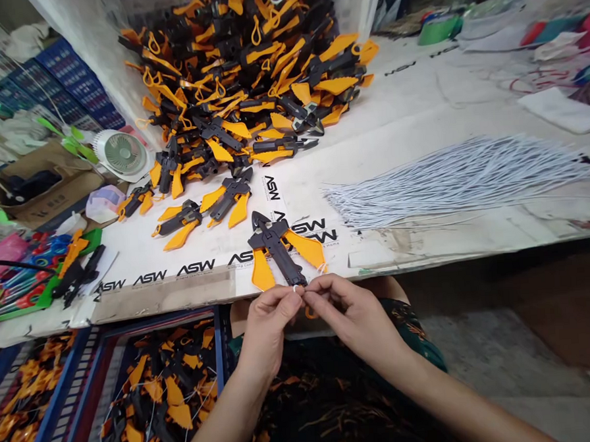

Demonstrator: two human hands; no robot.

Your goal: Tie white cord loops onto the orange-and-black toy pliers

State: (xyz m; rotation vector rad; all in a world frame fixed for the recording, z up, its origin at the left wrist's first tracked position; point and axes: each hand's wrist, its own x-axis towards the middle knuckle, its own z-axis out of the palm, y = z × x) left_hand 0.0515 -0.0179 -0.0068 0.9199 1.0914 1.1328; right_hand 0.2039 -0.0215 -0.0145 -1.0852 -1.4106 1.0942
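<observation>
Orange-handled black plier-style cutter (275, 248) lying flat near the front edge of a white work table (405, 255), black jaws pointing away from the person, orange grips splayed wide and reaching toward the hands, on a white sheet printed with black ASW lettering (196, 269). Left hand (266, 328) and right hand (352, 317) close together just in front of the grip ends, thumbs and forefingers of both pinched on a thin white cord (295, 290), with no clamp on the cutter's body. Exact link between cord and cutter too small to tell.

Just beyond, 3 more matching cutters in a loose row on the table, then a large heaped pile of orange-and-black cutters (238, 85) against a white sheet wall. To the right, a long flat bundle of thin white cords (456, 179) across the tabletop. Below the hands, a lap in dark patterned cloth (329, 404); lower left, a blue-framed crate (158, 393) full of cutters tangled with white cord. Along the table's left side, a green tray of scissors (31, 287), a small white desk fan (121, 154) and a cardboard box (41, 188), with stacked blue plastic crates (65, 81) behind
</observation>
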